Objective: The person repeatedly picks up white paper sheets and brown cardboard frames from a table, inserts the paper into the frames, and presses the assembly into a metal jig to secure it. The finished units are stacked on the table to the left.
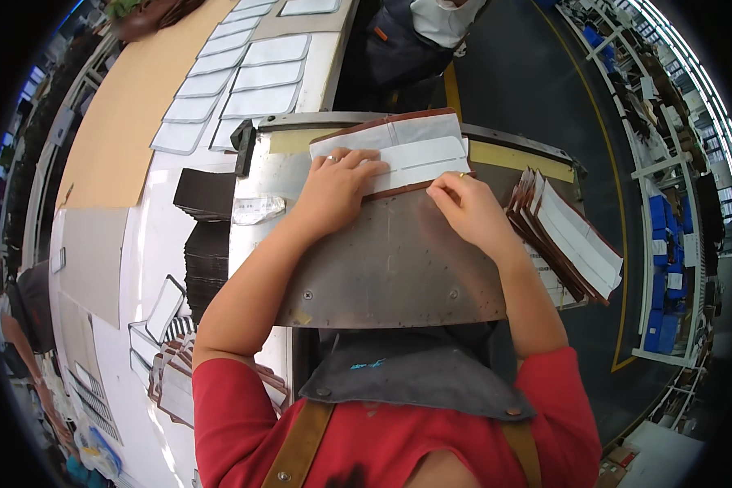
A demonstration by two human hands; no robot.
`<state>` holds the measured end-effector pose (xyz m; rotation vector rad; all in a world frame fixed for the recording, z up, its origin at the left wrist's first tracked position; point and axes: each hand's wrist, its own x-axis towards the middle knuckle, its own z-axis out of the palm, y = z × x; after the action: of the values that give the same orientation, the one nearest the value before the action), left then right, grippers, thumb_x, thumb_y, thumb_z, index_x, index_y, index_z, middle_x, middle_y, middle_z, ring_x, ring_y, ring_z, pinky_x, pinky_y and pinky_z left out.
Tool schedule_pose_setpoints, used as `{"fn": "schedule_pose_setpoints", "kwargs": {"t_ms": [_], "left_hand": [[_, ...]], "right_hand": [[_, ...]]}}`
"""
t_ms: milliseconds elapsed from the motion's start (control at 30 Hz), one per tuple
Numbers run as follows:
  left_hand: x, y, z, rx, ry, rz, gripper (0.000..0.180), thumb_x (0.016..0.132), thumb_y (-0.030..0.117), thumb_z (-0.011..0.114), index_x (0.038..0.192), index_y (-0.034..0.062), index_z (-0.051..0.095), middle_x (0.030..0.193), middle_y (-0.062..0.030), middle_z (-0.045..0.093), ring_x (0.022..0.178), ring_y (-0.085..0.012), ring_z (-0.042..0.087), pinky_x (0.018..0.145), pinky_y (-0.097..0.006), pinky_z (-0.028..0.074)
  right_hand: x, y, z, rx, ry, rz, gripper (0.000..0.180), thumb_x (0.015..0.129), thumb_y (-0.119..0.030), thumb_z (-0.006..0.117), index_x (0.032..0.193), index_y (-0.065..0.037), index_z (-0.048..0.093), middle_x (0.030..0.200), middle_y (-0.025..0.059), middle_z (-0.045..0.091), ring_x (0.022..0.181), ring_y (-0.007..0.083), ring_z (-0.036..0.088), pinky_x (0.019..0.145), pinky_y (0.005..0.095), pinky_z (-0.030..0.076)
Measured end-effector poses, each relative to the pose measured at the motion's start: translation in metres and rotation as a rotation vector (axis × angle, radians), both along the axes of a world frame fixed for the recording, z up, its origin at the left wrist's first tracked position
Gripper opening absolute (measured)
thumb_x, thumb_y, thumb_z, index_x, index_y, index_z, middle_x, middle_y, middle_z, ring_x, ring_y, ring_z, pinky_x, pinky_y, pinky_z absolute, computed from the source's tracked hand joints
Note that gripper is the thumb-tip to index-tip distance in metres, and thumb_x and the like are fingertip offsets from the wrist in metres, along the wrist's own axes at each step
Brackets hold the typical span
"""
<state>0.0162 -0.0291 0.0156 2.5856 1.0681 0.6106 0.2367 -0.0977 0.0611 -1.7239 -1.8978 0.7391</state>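
Observation:
A white-lined panel with brown edges [427, 159] lies on a worn metal plate [390, 276], up against its far bar. It looks like a wallet part with a folded pocket. My left hand [343, 185] rests flat on its left half, fingers apart, a ring on one finger. At the panel's near right corner, my right hand [468, 207] is closed with thumb and forefinger together on the brown edge; the fingertips partly hide that corner. A fanned stack of similar brown and white panels [565, 236] leans just right of my right hand.
Stacks of dark brown pieces [206, 260] stand left of the plate. Rows of white panels [260, 81] lie farther back on the table, beside a tan board [138, 106]. More brown pieces [179, 382] sit near my left elbow. A person in a dark apron [407, 49] is across from me.

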Motion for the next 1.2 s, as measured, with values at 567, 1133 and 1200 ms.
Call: {"fn": "schedule_pose_setpoints", "kwargs": {"t_ms": [567,1133,1200], "left_hand": [[-0.004,0.006,-0.006,0.028,0.004,-0.022,0.032,0.087,0.008,0.052,0.117,0.0161,0.06,0.126,-0.0018,0.055,0.113,-0.0264,0.049,0.094,-0.041,0.036],[-0.006,0.009,-0.008,0.088,0.064,0.077,0.035,0.092,0.016,0.048,0.127,0.0178,0.052,0.139,-0.0077,0.045,0.132,-0.0304,0.037,0.108,-0.045,0.028],[-0.005,0.008,-0.006,0.071,0.117,0.09,0.035,0.095,0.022,0.045,0.129,0.0184,0.051,0.142,-0.0079,0.042,0.134,-0.0306,0.034,0.11,-0.045,0.025]], "right_hand": [[-0.044,-0.007,-0.03,0.553,-0.31,0.407,0.035,0.075,-0.003,0.052,0.11,0.001,0.059,0.107,0.0092,0.059,0.102,0.0261,0.056,0.093,0.0367,0.044],[0.018,0.03,-0.051,0.542,-0.513,0.11,0.036,0.092,-0.024,0.052,0.122,-0.005,0.057,0.128,0.0119,0.055,0.119,0.0292,0.05,0.1,0.0414,0.039],[0.018,0.031,-0.051,0.541,-0.509,0.103,0.035,0.092,-0.024,0.052,0.123,-0.008,0.057,0.129,0.0108,0.055,0.119,0.0296,0.05,0.099,0.042,0.039]]}}
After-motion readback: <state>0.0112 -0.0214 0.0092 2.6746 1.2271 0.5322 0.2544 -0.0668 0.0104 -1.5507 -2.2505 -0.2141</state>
